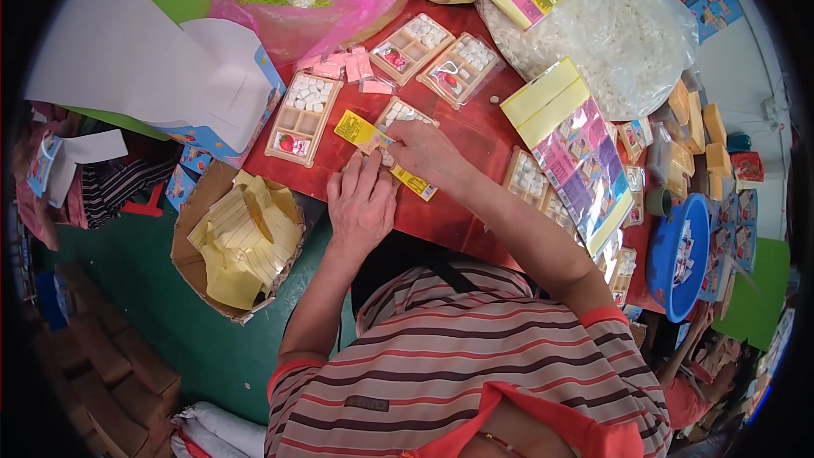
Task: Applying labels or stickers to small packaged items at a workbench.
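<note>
A small beige compartment tray (405,110) with white pieces lies on the red table in front of me, largely under my hands. Across it runs a yellow printed label strip (356,129), its other end showing to the right of my fingers. My left hand (363,203) rests at the tray's near side, fingers close together and bent over the tray and strip. From the right, my right hand (422,151) bears down on the strip with curled fingers. The fingertips and the middle of the strip are partly hidden.
Filled trays (303,117) stand left and behind, near pink packets (352,64). Printed label sheets (577,144) lie at right, beside a big clear bag of white pieces (593,42). A blue basin (678,259) sits far right. Left of me, a carton (191,259) holds yellow backing paper.
</note>
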`<act>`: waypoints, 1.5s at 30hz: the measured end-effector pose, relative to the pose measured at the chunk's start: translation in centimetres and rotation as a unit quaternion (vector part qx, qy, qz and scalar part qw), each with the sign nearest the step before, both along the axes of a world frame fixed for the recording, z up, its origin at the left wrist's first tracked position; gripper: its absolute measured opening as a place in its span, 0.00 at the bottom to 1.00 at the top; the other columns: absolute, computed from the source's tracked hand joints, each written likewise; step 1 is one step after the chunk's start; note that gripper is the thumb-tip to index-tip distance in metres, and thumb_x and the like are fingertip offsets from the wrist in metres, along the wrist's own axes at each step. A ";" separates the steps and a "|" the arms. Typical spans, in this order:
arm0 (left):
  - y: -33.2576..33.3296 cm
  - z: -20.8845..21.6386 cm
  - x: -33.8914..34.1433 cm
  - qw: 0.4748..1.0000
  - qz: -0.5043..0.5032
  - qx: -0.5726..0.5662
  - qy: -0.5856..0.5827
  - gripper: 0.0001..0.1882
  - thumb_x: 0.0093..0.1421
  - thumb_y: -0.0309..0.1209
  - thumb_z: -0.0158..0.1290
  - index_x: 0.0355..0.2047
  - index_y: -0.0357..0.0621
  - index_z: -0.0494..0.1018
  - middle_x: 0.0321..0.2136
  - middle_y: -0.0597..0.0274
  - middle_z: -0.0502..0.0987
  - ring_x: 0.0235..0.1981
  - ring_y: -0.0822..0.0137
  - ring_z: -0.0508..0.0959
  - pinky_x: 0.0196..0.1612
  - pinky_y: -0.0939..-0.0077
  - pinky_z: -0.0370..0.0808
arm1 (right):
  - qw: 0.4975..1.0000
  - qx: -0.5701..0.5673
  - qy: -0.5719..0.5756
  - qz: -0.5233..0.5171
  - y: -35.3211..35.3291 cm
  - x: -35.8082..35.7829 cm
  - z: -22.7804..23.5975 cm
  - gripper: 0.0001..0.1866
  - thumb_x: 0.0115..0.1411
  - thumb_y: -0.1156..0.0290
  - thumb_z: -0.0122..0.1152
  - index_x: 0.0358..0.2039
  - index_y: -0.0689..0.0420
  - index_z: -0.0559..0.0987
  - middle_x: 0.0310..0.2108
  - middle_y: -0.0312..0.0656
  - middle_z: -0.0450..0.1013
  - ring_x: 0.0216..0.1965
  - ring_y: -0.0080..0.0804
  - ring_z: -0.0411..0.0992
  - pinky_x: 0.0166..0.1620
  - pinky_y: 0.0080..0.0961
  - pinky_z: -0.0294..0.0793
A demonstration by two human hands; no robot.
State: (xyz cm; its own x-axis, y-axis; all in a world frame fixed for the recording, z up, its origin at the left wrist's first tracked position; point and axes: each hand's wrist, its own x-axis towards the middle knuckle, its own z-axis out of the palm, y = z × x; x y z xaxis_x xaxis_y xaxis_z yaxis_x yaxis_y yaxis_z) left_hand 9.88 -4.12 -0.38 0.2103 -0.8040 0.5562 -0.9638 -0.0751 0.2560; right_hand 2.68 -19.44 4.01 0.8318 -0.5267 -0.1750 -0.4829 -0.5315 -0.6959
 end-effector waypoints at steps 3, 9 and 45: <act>0.1 0.1 0.0 1.000 0.002 0.008 -0.010 0.13 0.54 0.32 0.55 0.39 0.39 0.73 0.49 0.53 0.72 0.51 0.53 0.69 0.47 0.58 0.65 | 1.000 -0.018 -0.006 0.004 0.2 0.0 0.0 0.12 0.55 0.69 0.50 0.34 0.63 0.76 0.31 0.57 0.74 0.37 0.54 0.74 0.40 0.43 0.72; -0.2 0.3 0.1 1.000 -0.004 0.005 -0.018 0.14 0.53 0.32 0.55 0.39 0.40 0.74 0.49 0.54 0.72 0.51 0.53 0.70 0.47 0.58 0.65 | 0.998 -0.054 -0.018 0.010 0.8 -0.6 0.5 0.11 0.56 0.69 0.53 0.34 0.64 0.74 0.30 0.60 0.75 0.33 0.57 0.75 0.38 0.46 0.74; -0.5 0.6 0.0 0.999 -0.036 0.028 -0.022 0.19 0.52 0.28 0.56 0.46 0.39 0.73 0.45 0.49 0.68 0.49 0.49 0.67 0.49 0.52 0.65 | 0.984 -0.172 -0.038 -0.042 -3.7 -0.3 -1.9 0.14 0.53 0.64 0.52 0.24 0.63 0.77 0.31 0.54 0.74 0.42 0.46 0.73 0.48 0.39 0.71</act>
State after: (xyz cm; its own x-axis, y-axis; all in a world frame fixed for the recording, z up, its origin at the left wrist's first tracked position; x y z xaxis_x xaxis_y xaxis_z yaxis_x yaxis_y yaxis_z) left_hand 9.87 -4.64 0.22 0.1271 -0.8460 0.5178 -0.9774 -0.0180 0.2105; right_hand 2.33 -23.15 2.16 0.7864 -0.6117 0.0860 -0.4891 -0.7016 -0.5182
